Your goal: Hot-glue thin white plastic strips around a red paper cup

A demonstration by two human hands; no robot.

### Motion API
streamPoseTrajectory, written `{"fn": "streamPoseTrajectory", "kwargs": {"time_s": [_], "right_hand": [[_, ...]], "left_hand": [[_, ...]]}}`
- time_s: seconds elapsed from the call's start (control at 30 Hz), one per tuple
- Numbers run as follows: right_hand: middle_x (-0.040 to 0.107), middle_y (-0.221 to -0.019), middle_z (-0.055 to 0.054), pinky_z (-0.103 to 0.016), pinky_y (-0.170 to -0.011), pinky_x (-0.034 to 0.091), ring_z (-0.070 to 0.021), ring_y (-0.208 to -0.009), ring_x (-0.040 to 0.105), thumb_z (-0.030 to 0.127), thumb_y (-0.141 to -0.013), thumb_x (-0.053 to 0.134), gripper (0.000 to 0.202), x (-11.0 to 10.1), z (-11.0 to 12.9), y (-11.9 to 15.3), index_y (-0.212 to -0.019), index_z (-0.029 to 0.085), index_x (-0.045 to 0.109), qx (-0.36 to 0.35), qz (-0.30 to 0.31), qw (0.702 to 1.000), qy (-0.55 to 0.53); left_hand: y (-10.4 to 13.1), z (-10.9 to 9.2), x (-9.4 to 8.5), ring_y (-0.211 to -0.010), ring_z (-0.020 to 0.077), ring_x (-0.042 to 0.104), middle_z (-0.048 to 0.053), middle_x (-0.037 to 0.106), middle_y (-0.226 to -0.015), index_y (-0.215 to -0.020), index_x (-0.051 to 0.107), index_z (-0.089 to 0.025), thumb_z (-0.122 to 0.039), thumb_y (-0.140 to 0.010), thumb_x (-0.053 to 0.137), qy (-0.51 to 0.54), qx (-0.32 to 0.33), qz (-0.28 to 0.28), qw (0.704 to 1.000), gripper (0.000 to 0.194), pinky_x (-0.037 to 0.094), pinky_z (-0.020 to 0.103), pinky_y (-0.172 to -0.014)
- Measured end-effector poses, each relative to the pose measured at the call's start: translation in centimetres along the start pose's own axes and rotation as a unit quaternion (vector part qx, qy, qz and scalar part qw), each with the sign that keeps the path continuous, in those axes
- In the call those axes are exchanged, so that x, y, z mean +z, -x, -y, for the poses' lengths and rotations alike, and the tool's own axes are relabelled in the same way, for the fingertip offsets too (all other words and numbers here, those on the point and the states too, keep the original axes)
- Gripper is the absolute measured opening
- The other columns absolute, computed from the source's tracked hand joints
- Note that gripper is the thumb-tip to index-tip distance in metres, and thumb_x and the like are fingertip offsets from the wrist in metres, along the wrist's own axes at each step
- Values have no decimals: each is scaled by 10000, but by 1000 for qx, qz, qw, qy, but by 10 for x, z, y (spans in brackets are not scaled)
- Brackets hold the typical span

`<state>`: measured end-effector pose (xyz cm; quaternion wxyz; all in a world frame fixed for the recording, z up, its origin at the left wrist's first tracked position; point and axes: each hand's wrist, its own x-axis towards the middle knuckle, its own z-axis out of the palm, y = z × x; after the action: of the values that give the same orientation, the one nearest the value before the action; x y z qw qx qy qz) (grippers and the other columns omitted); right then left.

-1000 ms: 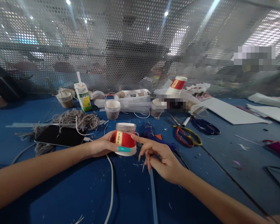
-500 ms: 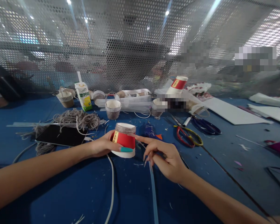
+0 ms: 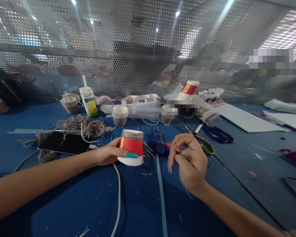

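Blue table [image 3: 84, 200] | left hand [image 3: 108, 153] clasps red cup [image 3: 132, 145] | right hand [image 3: 190, 161] half-curled, hold unclear | straw [image 3: 84, 81] in carton [image 3: 88, 102]

Upright drink carton [image 3: 89, 104] with straw [image 3: 84, 81], black phone [image 3: 66, 143], perforated grey screen [image 3: 143, 65]

Held by the left fingers [image 3: 118, 152], a smooth paper cup [image 3: 134, 146] wears rough, matt yarn [image 3: 132, 134]; beyond them, a smooth paperboard drink carton [image 3: 89, 104]; farther past them, a perforated metal screen [image 3: 140, 59].
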<state>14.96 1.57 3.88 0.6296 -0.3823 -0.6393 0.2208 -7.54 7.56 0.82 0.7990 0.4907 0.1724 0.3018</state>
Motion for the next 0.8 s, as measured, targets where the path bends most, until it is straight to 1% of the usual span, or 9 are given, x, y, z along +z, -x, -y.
{"fn": "streamPoseTrajectory", "kwargs": {"time_s": [0.07, 0.1, 0.17, 0.27, 0.3, 0.37, 0.5, 0.67, 0.8], "right_hand": [[503, -895, 1, -204, -357, 437, -29, -430, 472, -29, -665, 429, 256, 0, 0, 1, -737, 207, 497, 7, 27, 1000, -2], [520, -958, -14, -217, -378, 461, -29, -438, 481, -30, -684, 424, 264, 0, 1, 1, -764, 210, 500, 9, 55, 998, -7], [560, -1076, -44, -243, -422, 498, -35, -450, 507, -39, -715, 408, 283, -1, 2, 3, -802, 214, 501, 9, 137, 990, -21], [597, -1186, -63, -241, -450, 511, -44, -474, 557, -76, -699, 391, 338, -1, 6, 5, -813, 215, 519, 6, 280, 960, -20], [597, -1217, -63, -233, -452, 510, -46, -486, 571, -89, -683, 385, 362, -1, 7, 5, -815, 216, 529, 6, 316, 949, -15], [581, -1278, -63, -225, -461, 515, -45, -502, 590, -102, -661, 375, 399, -1, 8, 5, -830, 216, 545, 9, 356, 935, -10], [545, -1348, -63, -213, -462, 518, -36, -504, 597, -95, -652, 360, 411, -1, 6, 6, -836, 213, 560, 35, 344, 938, -25], [618, -1266, -73, -199, -431, 499, -27, -446, 558, -43, -661, 385, 315, -1, 1, 7, -747, 190, 580, 77, 270, 958, -52], [652, -1221, -67, -174, -375, 458, -26, -410, 551, -2, -598, 384, 298, 0, 0, 4, -700, 182, 595, 139, 228, 958, -101]], "left_hand": [[0, -1, 1, -871, 236, 661, 119, 716, -939, -1053, 641, -132, -272, -566, 799, 2, 2, 16, 1000, 531, 466, 365, -822], [0, -2, 2, -876, 236, 661, 118, 717, -944, -1060, 640, -134, -264, -572, 793, 4, 4, 21, 1000, 528, 463, 368, -833], [0, -2, 2, -894, 231, 660, 113, 720, -951, -1084, 635, -139, -245, -575, 790, 8, 7, 23, 1000, 542, 455, 364, -859], [-1, 0, 1, -893, 230, 661, 114, 723, -952, -1086, 639, -132, -230, -573, 790, 2, 11, 23, 1000, 544, 453, 361, -866], [-1, 1, 1, -879, 229, 664, 114, 725, -946, -1070, 647, -129, -228, -573, 791, -1, 12, 23, 1000, 526, 456, 360, -860], [-1, 2, 1, -843, 217, 670, 104, 730, -926, -1038, 661, -133, -221, -574, 793, -4, 18, 26, 999, 491, 465, 350, -842], [1, 2, 0, -848, 192, 669, 83, 730, -933, -1056, 660, -150, -208, -562, 806, 3, 14, 26, 1000, 518, 470, 312, -831], [2, 2, -5, -859, 218, 668, 113, 724, -973, -1069, 655, -129, -199, -573, 769, 15, -7, 34, 999, 514, 476, 334, -825], [3, 5, -9, -905, 234, 669, 119, 717, -1013, -1134, 624, -128, -179, -589, 723, 39, -6, 36, 999, 556, 482, 346, -839]]}}
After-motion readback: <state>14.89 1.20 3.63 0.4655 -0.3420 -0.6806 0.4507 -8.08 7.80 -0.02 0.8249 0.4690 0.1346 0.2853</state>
